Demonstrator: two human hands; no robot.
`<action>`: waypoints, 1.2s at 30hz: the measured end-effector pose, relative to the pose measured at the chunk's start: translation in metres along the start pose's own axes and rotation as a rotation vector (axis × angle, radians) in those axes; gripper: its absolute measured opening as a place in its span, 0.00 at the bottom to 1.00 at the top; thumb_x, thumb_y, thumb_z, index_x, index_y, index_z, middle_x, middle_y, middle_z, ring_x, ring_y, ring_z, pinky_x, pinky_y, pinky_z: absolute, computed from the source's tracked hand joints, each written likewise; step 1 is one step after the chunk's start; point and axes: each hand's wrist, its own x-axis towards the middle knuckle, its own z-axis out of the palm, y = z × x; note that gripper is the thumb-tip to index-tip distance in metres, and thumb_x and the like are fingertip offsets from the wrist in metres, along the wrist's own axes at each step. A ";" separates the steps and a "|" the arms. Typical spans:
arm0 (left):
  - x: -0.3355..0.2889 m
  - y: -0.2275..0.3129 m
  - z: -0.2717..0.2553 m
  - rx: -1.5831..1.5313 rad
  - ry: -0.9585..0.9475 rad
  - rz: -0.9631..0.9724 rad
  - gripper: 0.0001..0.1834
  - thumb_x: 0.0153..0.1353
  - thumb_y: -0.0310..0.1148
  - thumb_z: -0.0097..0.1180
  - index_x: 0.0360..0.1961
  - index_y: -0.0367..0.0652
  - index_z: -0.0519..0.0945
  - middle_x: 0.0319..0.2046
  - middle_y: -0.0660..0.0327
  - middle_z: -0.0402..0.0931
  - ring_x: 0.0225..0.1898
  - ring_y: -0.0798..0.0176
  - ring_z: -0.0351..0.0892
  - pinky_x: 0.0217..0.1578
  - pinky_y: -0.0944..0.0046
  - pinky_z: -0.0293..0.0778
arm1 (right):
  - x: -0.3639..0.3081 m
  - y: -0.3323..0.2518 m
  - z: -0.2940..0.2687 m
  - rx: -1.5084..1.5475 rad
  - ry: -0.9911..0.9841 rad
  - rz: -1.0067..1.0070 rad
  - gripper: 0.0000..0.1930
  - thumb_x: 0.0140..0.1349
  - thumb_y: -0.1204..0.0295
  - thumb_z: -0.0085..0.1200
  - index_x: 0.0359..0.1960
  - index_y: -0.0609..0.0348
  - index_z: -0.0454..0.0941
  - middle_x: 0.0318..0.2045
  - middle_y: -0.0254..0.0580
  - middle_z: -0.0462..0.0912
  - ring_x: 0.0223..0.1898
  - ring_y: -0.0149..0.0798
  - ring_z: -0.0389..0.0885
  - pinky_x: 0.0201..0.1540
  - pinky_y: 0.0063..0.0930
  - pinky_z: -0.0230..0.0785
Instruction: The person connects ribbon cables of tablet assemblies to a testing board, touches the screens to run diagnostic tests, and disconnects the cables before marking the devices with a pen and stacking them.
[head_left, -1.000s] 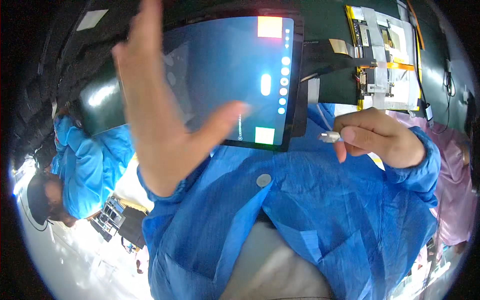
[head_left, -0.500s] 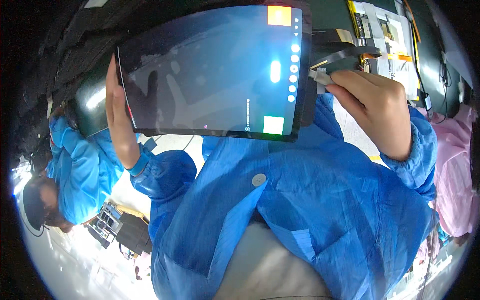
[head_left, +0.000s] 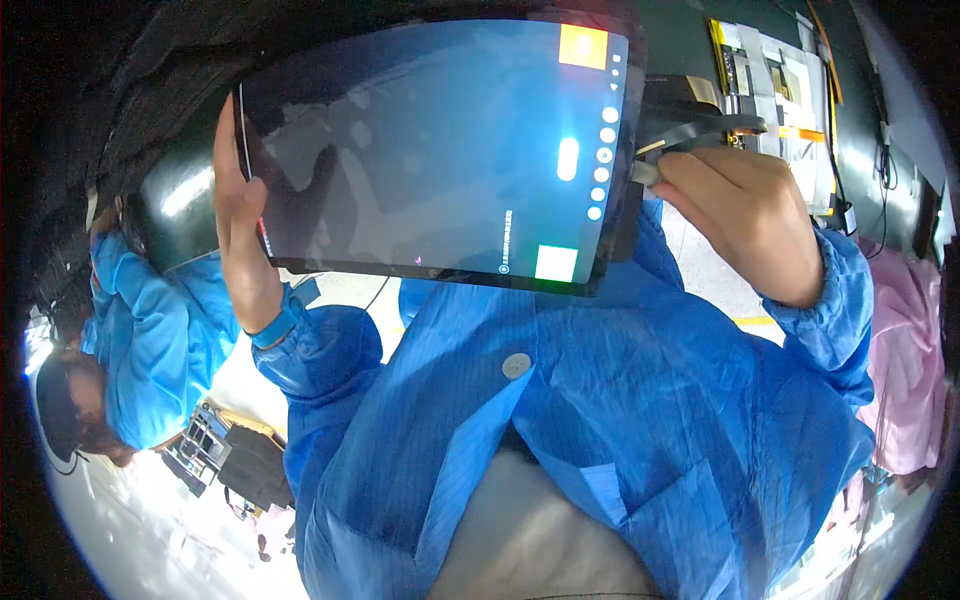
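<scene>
A dark tablet [head_left: 430, 150] is held up in front of me, its lit screen showing an orange square, a green square and a column of white dots near the right side. My left hand [head_left: 247, 225] grips its left edge, with the thumb over the front and the fingers partly hidden behind. At the right edge, my right hand [head_left: 745, 205] pinches a small pale cable plug [head_left: 645, 174]. The plug's tip meets the tablet's edge; whether it sits in a port cannot be made out. Just above those fingers curves a black band [head_left: 705, 128].
A dark green bench top [head_left: 690, 45] lies behind the tablet, bearing a yellow-edged fixture [head_left: 780, 100] at the far right. A black cable [head_left: 885, 165] hangs beside it. One person in a blue smock [head_left: 165, 345] is at the left, another in pink [head_left: 905, 350] at the right.
The tablet has shifted slightly right and down. My right hand now sits closer to its edge, and less of the plug shows. My left hand keeps its grip.
</scene>
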 end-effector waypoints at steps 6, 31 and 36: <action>0.021 0.026 -0.011 0.451 -0.003 -0.165 0.39 0.57 0.49 0.54 0.67 0.44 0.59 0.66 0.55 0.59 0.67 0.49 0.55 0.68 0.58 0.43 | -0.001 -0.002 -0.002 -0.153 -0.023 -0.022 0.08 0.49 0.69 0.60 0.29 0.56 0.74 0.26 0.38 0.75 0.27 0.38 0.78 0.26 0.31 0.71; 0.030 0.039 0.153 0.703 0.080 0.664 0.52 0.30 0.46 0.72 0.56 0.29 0.64 0.57 0.41 0.64 0.62 0.47 0.63 0.67 0.53 0.50 | -0.010 0.002 0.005 -0.046 0.077 -0.064 0.11 0.44 0.77 0.63 0.30 0.64 0.76 0.33 0.44 0.77 0.33 0.43 0.77 0.32 0.33 0.72; 0.038 0.042 0.155 0.700 0.113 0.707 0.53 0.31 0.46 0.72 0.58 0.31 0.63 0.58 0.42 0.64 0.63 0.46 0.62 0.67 0.53 0.50 | -0.010 0.004 0.000 -0.074 0.000 -0.112 0.10 0.45 0.76 0.60 0.30 0.62 0.75 0.34 0.41 0.76 0.34 0.41 0.76 0.34 0.30 0.72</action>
